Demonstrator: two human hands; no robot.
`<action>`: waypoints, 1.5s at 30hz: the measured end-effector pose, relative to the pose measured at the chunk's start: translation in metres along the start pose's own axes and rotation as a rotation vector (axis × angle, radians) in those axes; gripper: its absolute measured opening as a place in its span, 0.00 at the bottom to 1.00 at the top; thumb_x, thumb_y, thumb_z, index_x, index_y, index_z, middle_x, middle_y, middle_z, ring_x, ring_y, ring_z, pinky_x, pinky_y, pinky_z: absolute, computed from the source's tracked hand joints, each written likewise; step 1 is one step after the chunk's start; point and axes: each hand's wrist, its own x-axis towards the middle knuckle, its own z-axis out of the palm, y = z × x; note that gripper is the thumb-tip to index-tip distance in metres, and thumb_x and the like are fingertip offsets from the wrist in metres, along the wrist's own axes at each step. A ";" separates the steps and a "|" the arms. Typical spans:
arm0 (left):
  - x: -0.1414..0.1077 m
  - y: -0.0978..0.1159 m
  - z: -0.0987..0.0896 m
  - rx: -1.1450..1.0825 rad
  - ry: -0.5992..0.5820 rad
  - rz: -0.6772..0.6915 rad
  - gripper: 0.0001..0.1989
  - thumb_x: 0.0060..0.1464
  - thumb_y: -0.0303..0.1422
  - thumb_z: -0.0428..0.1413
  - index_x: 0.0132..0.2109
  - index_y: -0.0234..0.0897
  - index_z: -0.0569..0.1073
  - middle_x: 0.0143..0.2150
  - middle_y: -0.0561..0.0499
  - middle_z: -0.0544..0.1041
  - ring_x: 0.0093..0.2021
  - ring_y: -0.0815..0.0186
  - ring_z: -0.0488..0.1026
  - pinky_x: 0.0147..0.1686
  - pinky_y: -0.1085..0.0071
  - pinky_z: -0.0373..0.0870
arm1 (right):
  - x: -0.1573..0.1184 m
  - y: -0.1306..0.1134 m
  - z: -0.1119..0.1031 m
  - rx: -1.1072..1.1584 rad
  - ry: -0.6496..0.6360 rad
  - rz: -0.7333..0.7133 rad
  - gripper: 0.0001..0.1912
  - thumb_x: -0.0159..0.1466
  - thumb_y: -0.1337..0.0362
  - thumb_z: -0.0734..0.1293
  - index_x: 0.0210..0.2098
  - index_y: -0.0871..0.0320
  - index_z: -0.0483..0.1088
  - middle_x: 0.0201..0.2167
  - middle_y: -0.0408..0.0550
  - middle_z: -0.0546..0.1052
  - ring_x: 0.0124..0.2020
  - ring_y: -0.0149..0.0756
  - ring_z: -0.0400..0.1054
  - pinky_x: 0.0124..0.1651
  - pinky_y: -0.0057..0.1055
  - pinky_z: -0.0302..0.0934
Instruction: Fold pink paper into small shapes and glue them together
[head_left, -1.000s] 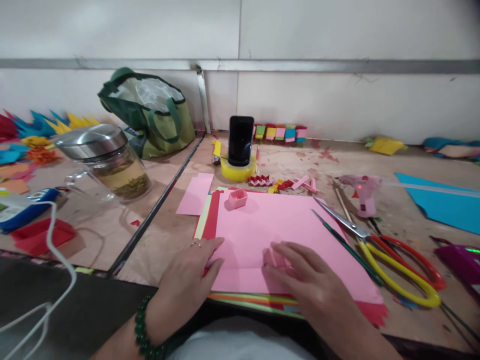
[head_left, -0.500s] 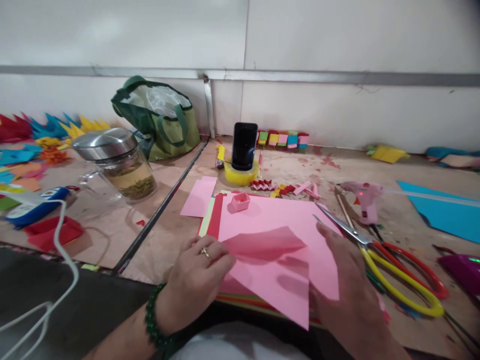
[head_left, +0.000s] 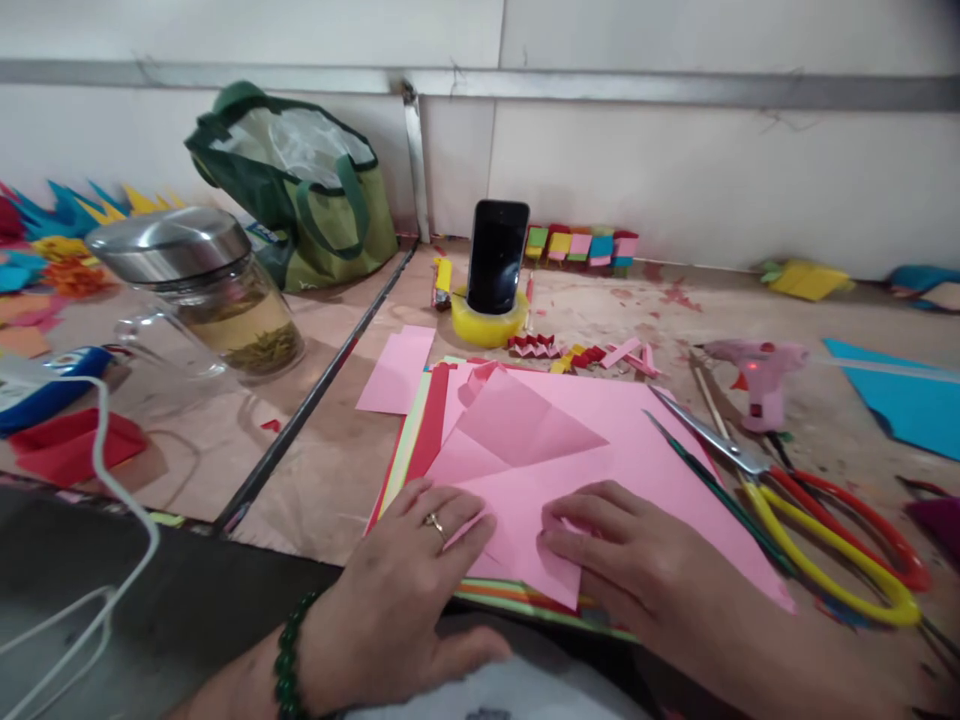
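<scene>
Pressing down with both palms, I hold a folded pink sheet (head_left: 525, 450) flat on the stack of coloured paper (head_left: 420, 430) right in front of me. Far off to the left of my grip stands a glass jar (head_left: 202, 290) with a steel lid, and behind it a green bag (head_left: 300, 200) leans on the wall, both well apart from the paper so the work area stays free. My left hand (head_left: 405, 590) lies spread, grasping nothing, its ringed finger and fingertips (head_left: 450, 505) weighing on the near left edge of the sheet so it cannot slide. Between my 2 hands the fold runs up to a raised triangular flap, which stands slightly off the sheet because its crease is not flattened. Beyond the flap, a phone (head_left: 496, 255) stands upright in a yellow tape roll (head_left: 486, 325), which serves as its prop facing me. My right hand (head_left: 637, 570) is also flat and holds nothing; its fingers (head_left: 577, 515) bear on the near corner of the fold, touching the paper where the layers overlap, to keep them aligned. Just to the right of that hand lie scissors (head_left: 810, 520) with yellow and red handles, blades pointing away, within easy reach. Further right and beyond them a pink glue gun (head_left: 757, 375) rests on the table (head_left: 330, 480).
</scene>
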 end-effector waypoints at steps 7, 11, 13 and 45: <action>-0.002 -0.010 0.010 -0.076 0.239 0.110 0.16 0.58 0.40 0.54 0.45 0.30 0.74 0.43 0.40 0.77 0.49 0.55 0.73 0.47 0.59 0.74 | 0.016 0.016 -0.005 0.346 -0.106 0.247 0.07 0.65 0.64 0.64 0.34 0.54 0.75 0.37 0.48 0.76 0.39 0.35 0.70 0.42 0.30 0.66; -0.001 -0.010 0.009 -0.103 0.253 0.118 0.11 0.55 0.33 0.57 0.42 0.28 0.75 0.41 0.41 0.78 0.47 0.55 0.74 0.46 0.59 0.76 | 0.020 0.017 0.004 0.455 -0.033 0.487 0.10 0.61 0.58 0.68 0.27 0.56 0.69 0.30 0.44 0.73 0.31 0.33 0.67 0.35 0.29 0.64; 0.000 -0.010 0.008 -0.115 0.257 0.120 0.10 0.54 0.31 0.57 0.41 0.28 0.75 0.40 0.41 0.78 0.45 0.56 0.75 0.45 0.59 0.77 | 0.021 0.017 0.009 0.460 0.004 0.534 0.11 0.60 0.58 0.69 0.25 0.57 0.67 0.28 0.44 0.72 0.29 0.33 0.66 0.33 0.29 0.62; 0.003 -0.011 0.008 -0.105 0.133 0.072 0.14 0.54 0.31 0.57 0.47 0.32 0.75 0.38 0.47 0.77 0.45 0.57 0.72 0.42 0.59 0.78 | 0.026 0.016 0.016 0.342 0.043 0.526 0.13 0.64 0.58 0.66 0.25 0.56 0.67 0.26 0.42 0.68 0.26 0.31 0.63 0.28 0.28 0.57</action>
